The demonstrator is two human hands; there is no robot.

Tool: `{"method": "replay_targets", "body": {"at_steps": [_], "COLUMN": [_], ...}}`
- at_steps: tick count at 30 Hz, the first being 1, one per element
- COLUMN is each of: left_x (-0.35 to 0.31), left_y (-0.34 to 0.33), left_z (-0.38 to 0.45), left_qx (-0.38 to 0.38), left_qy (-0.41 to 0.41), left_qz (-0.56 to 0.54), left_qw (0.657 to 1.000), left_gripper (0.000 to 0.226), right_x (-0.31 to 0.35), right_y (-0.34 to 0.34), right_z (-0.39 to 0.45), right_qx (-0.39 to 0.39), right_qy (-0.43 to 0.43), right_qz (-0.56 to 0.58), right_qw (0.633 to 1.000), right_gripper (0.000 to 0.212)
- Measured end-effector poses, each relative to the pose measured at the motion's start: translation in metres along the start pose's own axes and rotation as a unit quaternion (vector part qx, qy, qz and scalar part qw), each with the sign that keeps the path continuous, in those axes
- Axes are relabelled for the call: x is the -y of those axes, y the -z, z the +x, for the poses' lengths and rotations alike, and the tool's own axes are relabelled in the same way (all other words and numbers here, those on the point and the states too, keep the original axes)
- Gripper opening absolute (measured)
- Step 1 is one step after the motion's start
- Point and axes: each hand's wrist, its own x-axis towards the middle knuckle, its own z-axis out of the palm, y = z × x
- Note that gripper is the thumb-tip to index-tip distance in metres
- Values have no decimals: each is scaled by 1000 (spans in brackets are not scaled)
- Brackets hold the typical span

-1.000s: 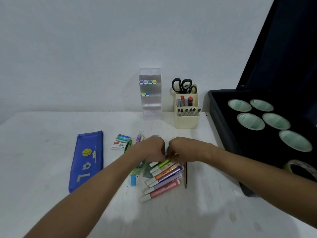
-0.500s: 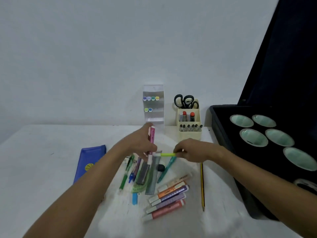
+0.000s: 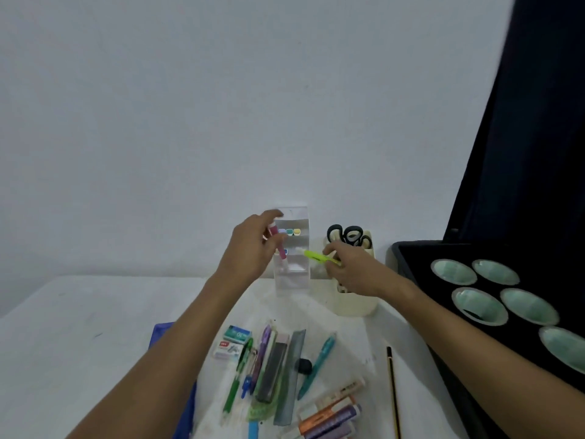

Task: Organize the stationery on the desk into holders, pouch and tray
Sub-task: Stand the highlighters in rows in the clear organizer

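Observation:
My left hand (image 3: 250,248) grips a pink highlighter (image 3: 278,243), held against the front of the clear tiered holder (image 3: 292,274) at the back of the desk. My right hand (image 3: 354,270) holds a yellow-green highlighter (image 3: 318,256), its tip pointing left at the same holder's middle tier. The top tier shows several coloured highlighter caps (image 3: 292,231). Behind my right hand stands the cream pen holder (image 3: 356,304) with black scissors (image 3: 346,235). Loose pens, markers and a ruler (image 3: 289,378) lie on the desk below.
A blue pouch (image 3: 164,335) lies under my left forearm. Two small staple boxes (image 3: 232,342) sit left of the pens, a pencil (image 3: 392,391) to the right. A black open case (image 3: 493,312) with several pale green bowls fills the right side.
Both hands rose from the pile of pens and reached back to the clear holder, the left carrying the pink highlighter and the right the yellow-green one. The camera tilted upward.

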Motion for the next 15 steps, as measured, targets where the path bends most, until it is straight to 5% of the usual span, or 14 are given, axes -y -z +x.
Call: {"method": "replay_targets", "body": {"at_steps": [7, 15], "left_x": [4, 18], "left_y": [-24, -50], "left_z": [-3, -3], "left_qx": [-54, 25], "left_qy": [3, 26], "left_qz": [32, 50], "left_qw": [998, 998], "left_gripper": [17, 17], "right_x": [10, 15], "right_y": [-18, -37], "right_z": [13, 42], "right_qx": [-92, -125], "right_qy": [77, 135], "right_qz": [-78, -104], "right_qw": [990, 977], "right_gripper": [20, 23]}}
